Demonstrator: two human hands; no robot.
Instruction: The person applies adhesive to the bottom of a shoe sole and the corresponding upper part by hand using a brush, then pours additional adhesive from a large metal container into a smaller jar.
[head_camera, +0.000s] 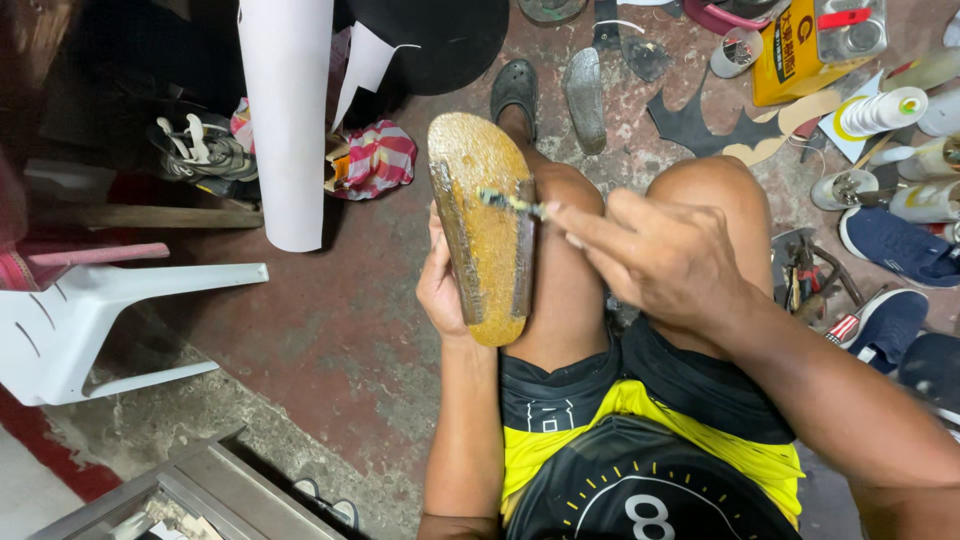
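A shoe sole (487, 225), yellowish and glossy with glue on its upturned face, rests upright against my left knee. My left hand (440, 285) grips it from behind along its left edge. My right hand (655, 255) pinches a small glue brush (512, 202) whose tip touches the sole's right side near the dark rim. My thighs, black shorts and a yellow and black shirt fill the lower middle of the view.
A white paper roll (285, 115) and a white plastic chair (90, 325) stand at the left. A yellow glue can (800, 50), white bottles (885, 110), cut sole pieces (700, 125), blue sneakers (895, 245) and tools (805, 275) crowd the floor at the right. A metal box edge (200, 490) sits bottom left.
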